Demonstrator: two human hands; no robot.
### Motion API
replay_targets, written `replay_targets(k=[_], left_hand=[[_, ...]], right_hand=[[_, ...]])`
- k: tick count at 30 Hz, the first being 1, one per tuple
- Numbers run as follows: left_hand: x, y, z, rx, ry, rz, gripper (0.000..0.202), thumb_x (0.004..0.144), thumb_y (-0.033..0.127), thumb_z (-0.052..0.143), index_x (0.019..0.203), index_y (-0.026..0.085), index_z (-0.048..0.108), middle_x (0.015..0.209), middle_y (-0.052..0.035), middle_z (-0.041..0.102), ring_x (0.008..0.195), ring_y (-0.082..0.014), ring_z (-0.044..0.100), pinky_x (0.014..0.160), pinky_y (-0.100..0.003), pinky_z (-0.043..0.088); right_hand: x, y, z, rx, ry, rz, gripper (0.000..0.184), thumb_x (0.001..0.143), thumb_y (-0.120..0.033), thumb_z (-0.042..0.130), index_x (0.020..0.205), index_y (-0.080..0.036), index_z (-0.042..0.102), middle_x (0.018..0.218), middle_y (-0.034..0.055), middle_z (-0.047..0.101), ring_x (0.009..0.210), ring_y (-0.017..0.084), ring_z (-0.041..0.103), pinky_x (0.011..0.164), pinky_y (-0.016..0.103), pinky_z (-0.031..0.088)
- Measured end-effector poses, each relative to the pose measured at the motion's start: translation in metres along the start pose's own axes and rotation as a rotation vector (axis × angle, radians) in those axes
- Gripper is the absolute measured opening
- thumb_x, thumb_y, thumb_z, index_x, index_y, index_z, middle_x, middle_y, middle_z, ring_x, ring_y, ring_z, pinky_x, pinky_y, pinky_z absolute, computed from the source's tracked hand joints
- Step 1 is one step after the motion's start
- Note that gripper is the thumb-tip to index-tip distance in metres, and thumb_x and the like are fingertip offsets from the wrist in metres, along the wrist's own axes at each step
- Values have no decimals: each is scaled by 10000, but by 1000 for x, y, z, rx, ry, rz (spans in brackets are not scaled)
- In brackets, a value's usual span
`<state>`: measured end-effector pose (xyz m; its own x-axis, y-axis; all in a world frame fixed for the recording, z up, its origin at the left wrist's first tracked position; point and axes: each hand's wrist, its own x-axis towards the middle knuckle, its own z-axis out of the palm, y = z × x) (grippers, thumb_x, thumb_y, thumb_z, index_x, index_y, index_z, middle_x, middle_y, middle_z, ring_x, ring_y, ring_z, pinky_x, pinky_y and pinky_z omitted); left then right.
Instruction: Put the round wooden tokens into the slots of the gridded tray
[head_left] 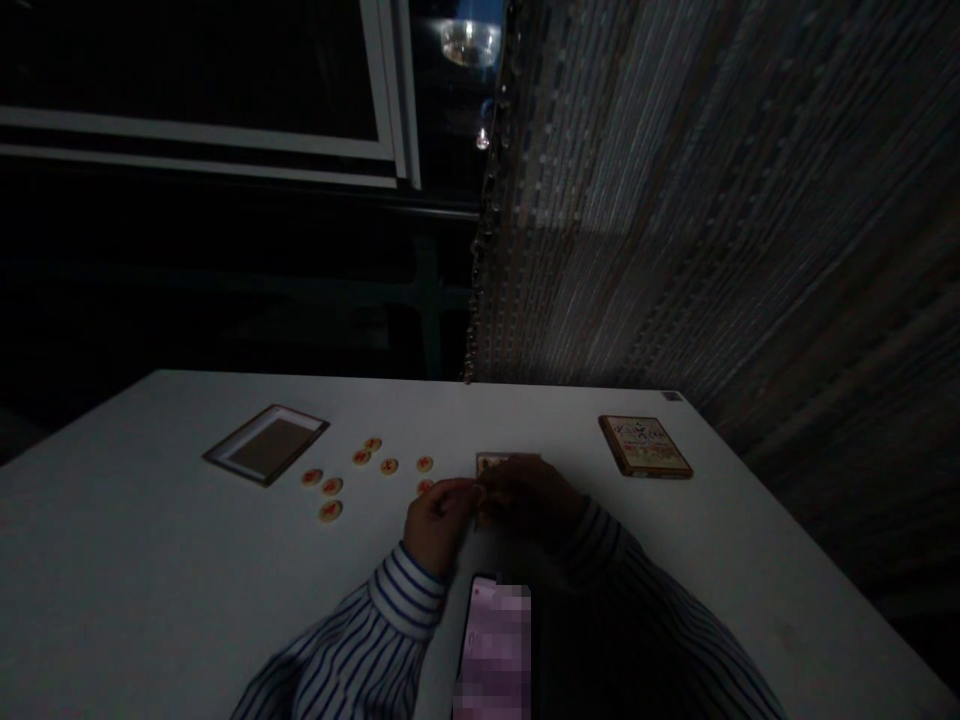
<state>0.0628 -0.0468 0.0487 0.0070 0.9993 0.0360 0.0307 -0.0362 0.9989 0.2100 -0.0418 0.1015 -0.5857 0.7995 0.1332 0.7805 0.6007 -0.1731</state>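
My left hand [437,522] is closed in a pinch, its fingertips meeting those of my right hand. Something small and pale shows between them, too dim to name. In deep shadow, my right hand [532,498] curls over a small box [508,456] that seems to hold round pieces; the hand hides most of it. Just left of my left hand lies a Chinese chess piece [424,464], a round wooden disc with a red character. Another piece [424,486] is partly covered by that hand. Several more pieces [388,466] are scattered farther left on the white table [187,580].
An open box tray [266,445] lies at the left. On the right rests a closed box or lid [645,446] with printed writing. A lit phone [491,650] lies before me. Behind the table hangs a bead curtain [600,200]; the room is dark.
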Motion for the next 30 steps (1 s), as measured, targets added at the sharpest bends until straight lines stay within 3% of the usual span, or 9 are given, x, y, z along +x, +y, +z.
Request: replay_targets(k=[8,19,30], left_hand=[[1,-2,-3,25,-52,45,230,684,319,545,796,151,656,798,-51,682,781,-169,617,743,-281,494],[1,-3,-2,43,-32,36,219,683,321,536,783,161,648,765,-49,682,739,-164,626,690,-259,510],[3,-6,-2,91,40,44,214,660,337,554,741,158,641,730,-42,681,701,-158,626,664,-256,506]], right_hand=[[0,-1,-6,-3,3,-14,219,791,-302,412,793,-187,599,767,48,632,711,148,559,622,246,360],[0,-2,-8,-13,-29,21,221,789,-305,408,789,-191,597,768,44,627,686,138,556,585,231,345],[-6,11,-19,-104,-50,103,265,740,-385,472,866,-180,582,828,70,627,765,176,556,655,267,363]])
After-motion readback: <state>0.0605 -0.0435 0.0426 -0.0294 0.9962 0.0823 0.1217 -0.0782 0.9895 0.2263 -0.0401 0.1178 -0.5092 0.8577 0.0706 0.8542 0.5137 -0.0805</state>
